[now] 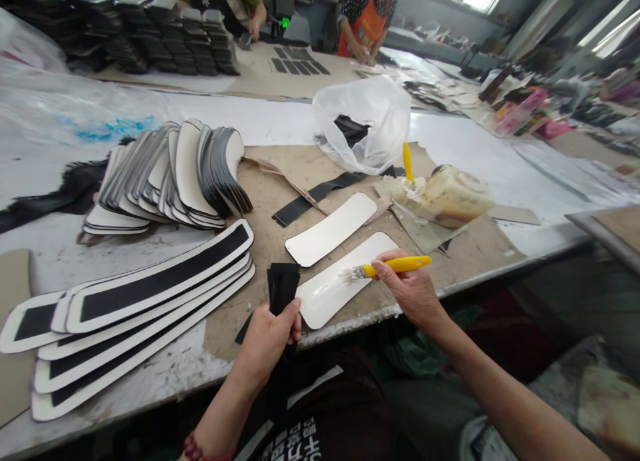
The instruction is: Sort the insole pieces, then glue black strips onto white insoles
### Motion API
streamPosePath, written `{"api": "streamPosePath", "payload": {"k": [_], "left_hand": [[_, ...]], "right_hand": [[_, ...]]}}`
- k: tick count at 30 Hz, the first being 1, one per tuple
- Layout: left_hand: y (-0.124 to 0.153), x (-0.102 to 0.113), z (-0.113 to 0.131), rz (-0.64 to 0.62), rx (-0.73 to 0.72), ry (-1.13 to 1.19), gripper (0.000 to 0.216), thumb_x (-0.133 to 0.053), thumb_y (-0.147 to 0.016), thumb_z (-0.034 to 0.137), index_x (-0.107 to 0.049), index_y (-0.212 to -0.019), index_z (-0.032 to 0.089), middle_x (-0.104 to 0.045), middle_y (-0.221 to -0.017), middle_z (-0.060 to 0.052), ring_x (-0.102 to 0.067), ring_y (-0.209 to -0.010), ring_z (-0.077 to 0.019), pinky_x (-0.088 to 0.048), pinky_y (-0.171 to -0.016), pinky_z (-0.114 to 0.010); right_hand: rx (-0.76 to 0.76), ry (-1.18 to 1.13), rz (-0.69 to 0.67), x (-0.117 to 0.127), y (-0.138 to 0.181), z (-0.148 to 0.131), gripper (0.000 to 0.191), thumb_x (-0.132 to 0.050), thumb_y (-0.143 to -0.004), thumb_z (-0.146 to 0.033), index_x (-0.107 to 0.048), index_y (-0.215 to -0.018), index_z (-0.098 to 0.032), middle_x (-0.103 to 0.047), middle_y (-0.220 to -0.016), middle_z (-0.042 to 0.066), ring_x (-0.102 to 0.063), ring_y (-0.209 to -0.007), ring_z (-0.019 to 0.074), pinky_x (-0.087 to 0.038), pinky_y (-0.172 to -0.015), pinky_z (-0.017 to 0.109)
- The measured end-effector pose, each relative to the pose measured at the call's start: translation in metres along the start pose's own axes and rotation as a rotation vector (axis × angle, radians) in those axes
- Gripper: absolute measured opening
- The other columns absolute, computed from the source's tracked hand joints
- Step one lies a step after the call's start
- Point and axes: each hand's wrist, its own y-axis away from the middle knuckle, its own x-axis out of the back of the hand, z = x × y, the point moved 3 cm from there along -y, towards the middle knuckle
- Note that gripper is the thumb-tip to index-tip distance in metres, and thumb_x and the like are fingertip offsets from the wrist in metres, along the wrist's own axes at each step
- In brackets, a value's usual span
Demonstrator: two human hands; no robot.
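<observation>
My right hand [411, 286] is closed on a yellow-handled brush [385, 268], whose bristles rest on a white elongated piece [330, 289] lying near the table's front edge. My left hand [269, 336] grips a bundle of black strips [281, 282] just left of that piece. A second white piece [330, 228] lies right behind the first one on the brown cardboard sheet [280, 201].
A glue tub [450, 196] with another yellow brush [408, 161] stands to the right. A clear plastic bag [364, 120] sits behind. White pieces with black strips [140, 308] are stacked at left, a fanned pile [170, 174] behind them. Two people work at the far side.
</observation>
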Motion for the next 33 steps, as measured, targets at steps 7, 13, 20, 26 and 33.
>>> {"api": "streamPosePath", "payload": {"k": [7, 13, 20, 26, 33], "left_hand": [[-0.002, 0.001, -0.006, 0.019, -0.008, -0.075, 0.046, -0.055, -0.078, 0.051, -0.051, -0.047, 0.018, -0.051, -0.044, -0.001, -0.045, -0.045, -0.0125, -0.034, -0.048, -0.024], [-0.001, 0.001, -0.006, 0.042, -0.003, -0.107, 0.046, -0.056, -0.077, 0.054, -0.051, -0.047, 0.019, -0.052, -0.044, 0.000, -0.045, -0.046, -0.0129, -0.035, -0.049, -0.024], [-0.001, -0.001, -0.004, 0.076, 0.026, -0.107, 0.048, -0.057, -0.072, 0.057, -0.051, -0.043, 0.020, -0.051, -0.042, -0.001, -0.044, -0.044, -0.0142, -0.035, -0.048, -0.026], [0.000, -0.001, -0.002, 0.064, -0.001, -0.124, 0.048, -0.055, -0.075, 0.056, -0.051, -0.043, 0.020, -0.052, -0.042, -0.001, -0.045, -0.045, -0.0140, -0.036, -0.049, -0.025], [0.000, 0.002, 0.001, 0.133, 0.023, -0.030, 0.049, -0.062, -0.068, 0.062, -0.051, -0.048, 0.020, -0.047, -0.041, 0.002, -0.043, -0.046, -0.0138, -0.035, -0.051, -0.026]], "right_hand": [[0.169, 0.264, 0.096, 0.031, -0.016, 0.014, 0.018, -0.057, -0.088, -0.037, -0.060, -0.080, -0.021, -0.059, -0.079, 0.004, -0.058, -0.075, 0.0194, -0.048, -0.073, 0.035], [0.310, 0.399, 0.109, 0.049, -0.027, 0.020, 0.012, -0.054, -0.090, -0.030, -0.059, -0.082, -0.023, -0.060, -0.080, 0.005, -0.058, -0.078, 0.0204, -0.048, -0.075, 0.036], [0.409, 0.450, 0.079, 0.055, -0.027, 0.016, 0.009, -0.053, -0.090, -0.027, -0.061, -0.085, -0.023, -0.061, -0.082, 0.006, -0.058, -0.081, 0.0217, -0.050, -0.078, 0.039], [0.460, 0.526, -0.070, 0.029, -0.003, 0.000, 0.010, -0.053, -0.090, -0.024, -0.063, -0.087, -0.024, -0.062, -0.085, 0.009, -0.058, -0.086, 0.0246, -0.051, -0.078, 0.041], [0.366, 0.050, -0.153, 0.000, 0.032, -0.040, 0.010, -0.055, -0.088, -0.022, -0.060, -0.092, -0.029, -0.061, -0.083, 0.004, -0.059, -0.083, 0.0210, -0.053, -0.072, 0.036]]}}
